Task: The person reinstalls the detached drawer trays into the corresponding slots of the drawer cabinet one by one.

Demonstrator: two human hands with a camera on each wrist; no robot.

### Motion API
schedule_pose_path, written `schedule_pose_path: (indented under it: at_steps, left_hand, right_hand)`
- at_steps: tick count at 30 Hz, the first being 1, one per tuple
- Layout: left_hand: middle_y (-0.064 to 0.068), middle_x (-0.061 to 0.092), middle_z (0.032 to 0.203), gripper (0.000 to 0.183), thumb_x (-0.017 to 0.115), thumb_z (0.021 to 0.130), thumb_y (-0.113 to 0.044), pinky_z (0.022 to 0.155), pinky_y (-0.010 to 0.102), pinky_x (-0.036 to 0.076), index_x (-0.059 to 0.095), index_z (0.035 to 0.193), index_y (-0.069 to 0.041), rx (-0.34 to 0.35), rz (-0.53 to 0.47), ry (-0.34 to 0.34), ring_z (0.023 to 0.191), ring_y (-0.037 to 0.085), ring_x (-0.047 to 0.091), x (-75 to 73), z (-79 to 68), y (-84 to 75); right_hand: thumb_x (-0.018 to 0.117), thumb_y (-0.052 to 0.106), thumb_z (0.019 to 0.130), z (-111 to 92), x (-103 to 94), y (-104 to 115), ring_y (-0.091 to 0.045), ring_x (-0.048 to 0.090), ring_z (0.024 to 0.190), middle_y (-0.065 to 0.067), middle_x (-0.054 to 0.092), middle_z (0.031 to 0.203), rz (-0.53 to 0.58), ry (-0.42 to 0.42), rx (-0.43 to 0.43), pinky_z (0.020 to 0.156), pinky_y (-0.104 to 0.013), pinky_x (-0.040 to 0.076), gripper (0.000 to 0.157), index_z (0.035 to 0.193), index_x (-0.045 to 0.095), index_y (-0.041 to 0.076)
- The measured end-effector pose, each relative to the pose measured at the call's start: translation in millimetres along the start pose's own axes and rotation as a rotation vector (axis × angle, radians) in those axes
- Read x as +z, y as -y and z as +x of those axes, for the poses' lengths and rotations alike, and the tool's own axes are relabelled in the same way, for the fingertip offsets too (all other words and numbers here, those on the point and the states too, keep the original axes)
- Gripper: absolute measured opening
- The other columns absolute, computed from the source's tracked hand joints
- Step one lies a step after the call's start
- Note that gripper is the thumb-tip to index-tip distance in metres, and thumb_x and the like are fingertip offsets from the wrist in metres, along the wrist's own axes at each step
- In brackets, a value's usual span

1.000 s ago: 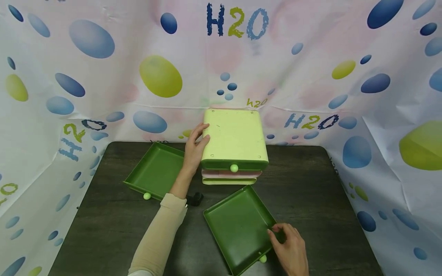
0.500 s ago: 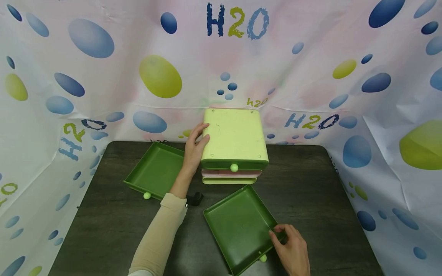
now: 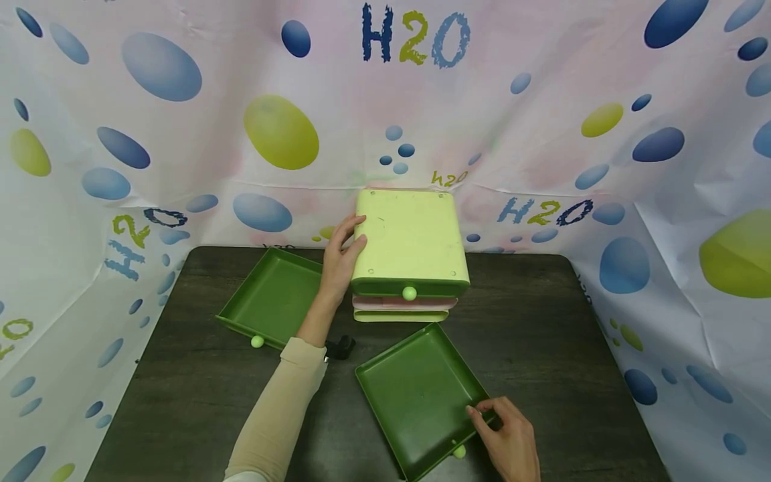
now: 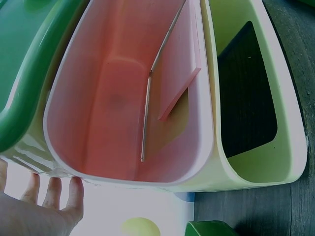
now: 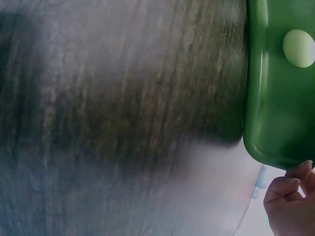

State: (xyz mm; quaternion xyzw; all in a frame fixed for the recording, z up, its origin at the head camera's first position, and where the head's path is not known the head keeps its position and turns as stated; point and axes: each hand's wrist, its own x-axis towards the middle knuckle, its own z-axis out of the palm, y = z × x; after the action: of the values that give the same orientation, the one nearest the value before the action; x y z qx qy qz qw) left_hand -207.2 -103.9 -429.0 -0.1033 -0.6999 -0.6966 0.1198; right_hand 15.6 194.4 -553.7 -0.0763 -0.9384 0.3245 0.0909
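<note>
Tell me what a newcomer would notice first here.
Probably the lime cabinet at the far middle of the dark table, the left hand against its side. Next, one green drawer lying left of it and a second green drawer nearer, its rim held by the right hand.

Right here we're standing in what looks like a makeshift staging booth, creased white sheeting [image 3: 205, 154] with blue and lime ovals [image 3: 281, 132] and H2O lettering [image 3: 412, 38] hanging behind and along both sides of this dark, wood-grained bench [image 3: 536, 321]!
</note>
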Motion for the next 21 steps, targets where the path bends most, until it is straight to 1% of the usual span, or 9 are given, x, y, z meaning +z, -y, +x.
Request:
schedule_pose_path:
  at_steps: [3,8,16,21]
  left_hand:
    - [0.007,0.031,0.144,0.037,0.051,0.094,-0.014,0.094,0.043,0.037,0.05,0.13,-0.004,0.001,0.003,0.001,0.124,0.024,0.037,0.7,-0.4,0.3]
    - [0.006,0.031,0.144,0.037,0.051,0.094,-0.014,0.096,0.043,0.036,0.049,0.13,-0.005,-0.001,0.004,0.001,0.124,0.024,0.036,0.6,-0.8,0.8]
    - [0.014,0.028,0.144,0.037,0.051,0.094,-0.013,0.096,0.045,0.035,0.049,0.13,-0.004,-0.005,-0.003,0.006,0.124,0.026,0.036,1.0,0.7,-0.4]
    - [0.015,0.028,0.144,0.037,0.051,0.094,-0.013,0.095,0.046,0.036,0.049,0.13,-0.003,-0.005,-0.002,0.002,0.124,0.027,0.036,1.4,1.4,-1.5]
  right_hand:
    - [0.07,0.043,0.076,-1.0,1.5,-3.2,-0.003,0.044,0.053,0.017,0.051,0.068,0.022,0.015,0.007,0.049,-0.022,0.038,0.017,0.067,0.059,0.034]
    - [0.067,0.049,0.075,-1.1,1.0,-5.7,-0.005,0.043,0.053,0.016,0.049,0.065,0.063,0.062,0.043,0.05,-0.022,0.036,0.022,0.062,0.058,0.034]
    - [0.078,0.031,0.071,-1.6,-4.3,-5.6,-0.007,0.047,0.061,0.015,0.051,0.072,0.15,0.126,0.057,0.054,-0.023,0.039,0.023,0.063,0.057,0.033]
    - [0.078,0.03,0.071,-1.2,-8.5,-6.3,-0.008,0.046,0.062,0.014,0.052,0.076,0.199,0.159,0.046,0.054,-0.022,0.038,0.021,0.066,0.058,0.033]
